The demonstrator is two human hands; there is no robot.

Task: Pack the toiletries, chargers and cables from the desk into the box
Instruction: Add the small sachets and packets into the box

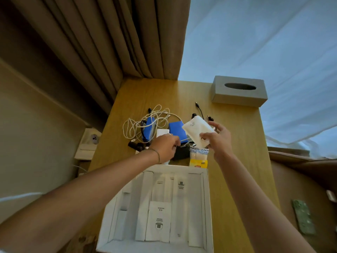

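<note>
Packet (197,131) pinched in right-hand (218,138) grip.

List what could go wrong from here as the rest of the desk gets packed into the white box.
1. The white cable lies looped over the blue items; lifting one may drag the others.
2. The right hand pinches the white packet by one edge above the pile; it could slip.
3. The white box already holds several flat white packets, so bulky chargers may fit poorly.
</note>
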